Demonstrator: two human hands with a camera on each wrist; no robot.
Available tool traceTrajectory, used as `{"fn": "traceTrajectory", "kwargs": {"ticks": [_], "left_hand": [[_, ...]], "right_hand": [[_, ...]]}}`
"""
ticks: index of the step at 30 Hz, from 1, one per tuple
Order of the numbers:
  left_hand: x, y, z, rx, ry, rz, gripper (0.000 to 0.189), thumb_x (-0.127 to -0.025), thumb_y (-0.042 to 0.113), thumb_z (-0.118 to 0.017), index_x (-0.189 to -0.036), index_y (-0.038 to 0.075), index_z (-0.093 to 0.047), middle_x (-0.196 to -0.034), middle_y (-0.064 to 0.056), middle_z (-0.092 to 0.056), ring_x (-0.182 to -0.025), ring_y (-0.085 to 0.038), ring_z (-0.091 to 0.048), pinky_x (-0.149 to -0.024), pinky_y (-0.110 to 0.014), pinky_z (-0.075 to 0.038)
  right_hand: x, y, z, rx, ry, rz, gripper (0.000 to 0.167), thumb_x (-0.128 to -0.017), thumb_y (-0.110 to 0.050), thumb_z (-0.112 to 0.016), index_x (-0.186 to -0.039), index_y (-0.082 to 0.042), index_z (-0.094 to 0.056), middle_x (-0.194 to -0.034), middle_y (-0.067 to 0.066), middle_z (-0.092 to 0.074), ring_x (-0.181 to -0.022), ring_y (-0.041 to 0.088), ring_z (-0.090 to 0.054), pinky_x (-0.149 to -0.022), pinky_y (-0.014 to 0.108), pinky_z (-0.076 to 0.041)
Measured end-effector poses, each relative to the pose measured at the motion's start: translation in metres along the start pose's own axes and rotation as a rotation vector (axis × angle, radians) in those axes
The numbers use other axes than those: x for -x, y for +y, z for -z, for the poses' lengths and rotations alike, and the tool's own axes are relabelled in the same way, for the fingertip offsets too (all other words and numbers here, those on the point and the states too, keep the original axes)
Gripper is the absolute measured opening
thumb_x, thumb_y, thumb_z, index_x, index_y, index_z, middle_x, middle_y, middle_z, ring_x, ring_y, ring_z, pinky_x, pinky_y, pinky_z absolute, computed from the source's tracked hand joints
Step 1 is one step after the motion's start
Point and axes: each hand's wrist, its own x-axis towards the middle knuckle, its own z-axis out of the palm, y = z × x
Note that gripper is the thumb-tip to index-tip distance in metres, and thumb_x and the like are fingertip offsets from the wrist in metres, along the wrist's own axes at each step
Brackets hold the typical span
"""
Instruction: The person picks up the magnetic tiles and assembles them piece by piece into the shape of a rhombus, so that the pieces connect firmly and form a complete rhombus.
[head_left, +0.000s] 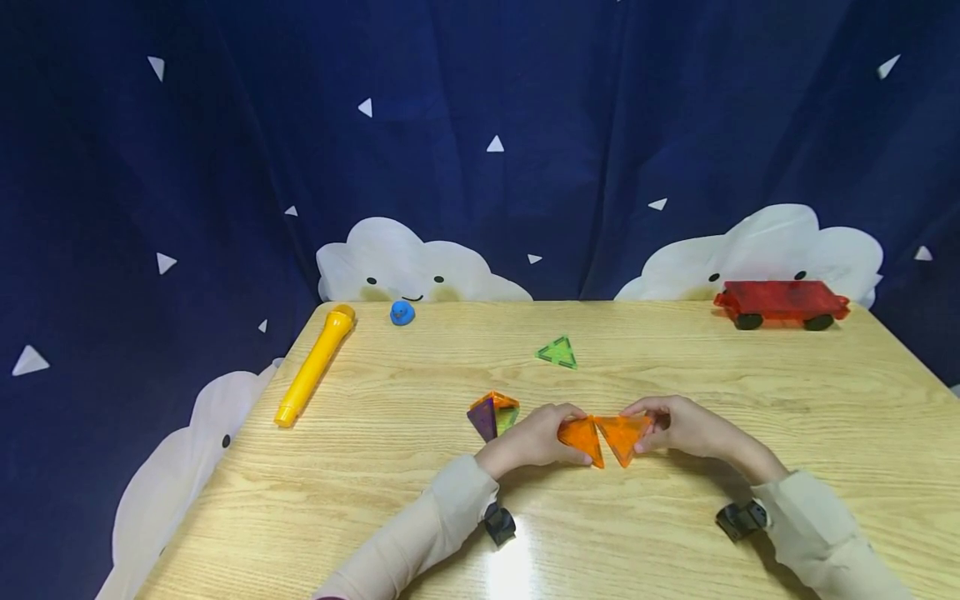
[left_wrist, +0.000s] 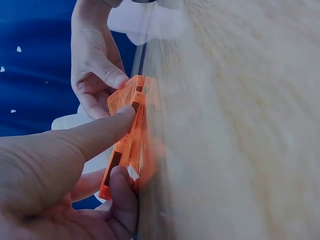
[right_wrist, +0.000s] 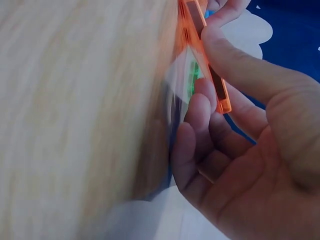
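Two translucent orange triangular magnetic tiles are side by side in the head view, their upper corners meeting and a narrow wedge-shaped gap between them below. My left hand pinches the left orange tile between thumb and fingers. The right orange tile is pinched by my right hand at its outer side. Dark strips show in the tile edge in the right wrist view. Just beyond my left hand stands a small pyramid of purple, orange and green tiles, partly hidden by that hand.
A green triangular tile lies farther back on the wooden table. At the left edge is a yellow toy microphone, with a blue rubber duck nearby. A red wheeled toy base stands at the back right, before a dark blue curtain.
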Motion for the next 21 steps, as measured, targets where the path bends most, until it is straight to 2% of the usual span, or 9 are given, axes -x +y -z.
{"fn": "traceTrajectory", "kwargs": {"ticks": [12, 21], "left_hand": [[-0.001, -0.001, 0.0, 0.009, 0.009, 0.008, 0.06, -0.081, 0.031, -0.077, -0.131, 0.006, -0.055, -0.125, -0.007, -0.059, -0.108, -0.012, -0.055, -0.092, -0.022, -0.042], [0.0, 0.0, -0.001, 0.009, 0.011, 0.025, 0.06, -0.08, 0.032, -0.077, -0.13, 0.006, -0.055, -0.124, -0.007, -0.06, -0.108, -0.012, -0.055, -0.092, -0.022, -0.042]], "right_hand": [[-0.003, -0.007, -0.008, 0.01, 0.04, -0.046, 0.039, -0.077, -0.02, -0.079, -0.105, 0.001, -0.062, -0.072, 0.0, -0.044, -0.064, 0.006, -0.041, -0.055, 0.021, -0.035], [-0.004, -0.009, -0.012, -0.015, 0.041, -0.017, 0.035, -0.078, -0.016, -0.078, -0.102, 0.002, -0.061, -0.071, -0.001, -0.042, -0.063, 0.004, -0.038, -0.053, 0.021, -0.032]]}}
